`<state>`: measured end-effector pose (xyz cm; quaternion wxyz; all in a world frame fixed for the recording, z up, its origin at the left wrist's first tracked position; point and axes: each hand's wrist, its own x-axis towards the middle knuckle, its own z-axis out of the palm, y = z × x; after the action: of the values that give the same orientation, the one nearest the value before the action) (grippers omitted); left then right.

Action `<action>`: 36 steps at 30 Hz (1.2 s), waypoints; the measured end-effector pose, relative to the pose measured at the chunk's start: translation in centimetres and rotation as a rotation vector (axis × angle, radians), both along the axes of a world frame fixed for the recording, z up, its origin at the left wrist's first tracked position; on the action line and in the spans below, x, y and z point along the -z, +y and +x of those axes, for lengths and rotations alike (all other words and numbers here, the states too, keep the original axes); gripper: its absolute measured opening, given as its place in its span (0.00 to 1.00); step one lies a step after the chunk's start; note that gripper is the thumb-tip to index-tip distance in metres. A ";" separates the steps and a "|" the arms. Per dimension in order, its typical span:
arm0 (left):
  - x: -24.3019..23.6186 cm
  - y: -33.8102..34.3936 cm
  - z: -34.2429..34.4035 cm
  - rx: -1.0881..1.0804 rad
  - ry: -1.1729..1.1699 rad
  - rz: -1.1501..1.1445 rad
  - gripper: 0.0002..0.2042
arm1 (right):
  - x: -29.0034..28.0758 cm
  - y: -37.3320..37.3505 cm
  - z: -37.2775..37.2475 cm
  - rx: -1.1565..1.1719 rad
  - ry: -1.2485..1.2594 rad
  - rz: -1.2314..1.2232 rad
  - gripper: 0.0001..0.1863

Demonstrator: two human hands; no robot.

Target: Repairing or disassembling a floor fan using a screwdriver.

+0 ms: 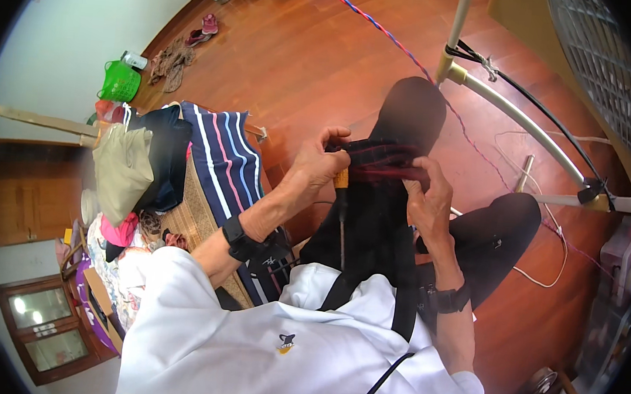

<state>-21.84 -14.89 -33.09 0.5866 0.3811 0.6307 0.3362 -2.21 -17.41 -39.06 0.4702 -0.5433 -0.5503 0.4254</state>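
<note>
My left hand (322, 160) is closed around the yellow handle of a screwdriver (343, 177), whose metal shaft points down toward my lap, and also touches a dark band-like item with reddish edges (378, 157). My right hand (426, 198) grips the other end of that item, fingers curled over its edge. The item lies above my black-trousered legs, and I cannot make out its details. A long black strap (404, 300) runs from beneath it down over my white top.
A bed (206, 173) at left holds striped cloth and piled clothes (121, 167). A curved metal tube frame (536, 125) with cables and a fan grille (593, 63) stand at right. Twisted wires (391, 36) cross the wooden floor (289, 61). A green basket (121, 78) sits by the wall.
</note>
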 end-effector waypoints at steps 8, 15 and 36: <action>-2.0 -0.6 -0.3 0.173 0.088 -0.038 0.33 | -0.3 -0.2 -0.3 -0.012 -0.001 0.057 0.13; -5.4 0.7 -3.3 0.339 0.306 0.067 0.30 | 0.0 0.0 -1.3 -0.027 -0.015 0.026 0.11; -0.7 -7.3 -25.0 0.750 1.800 -0.082 0.13 | -5.7 -0.8 3.5 -0.152 0.268 -0.060 0.06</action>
<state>-46.88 -22.17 -32.42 -0.0325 0.6506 0.6919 -0.3114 1.25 -18.18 -33.31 0.4895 -0.4523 -0.5091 0.5446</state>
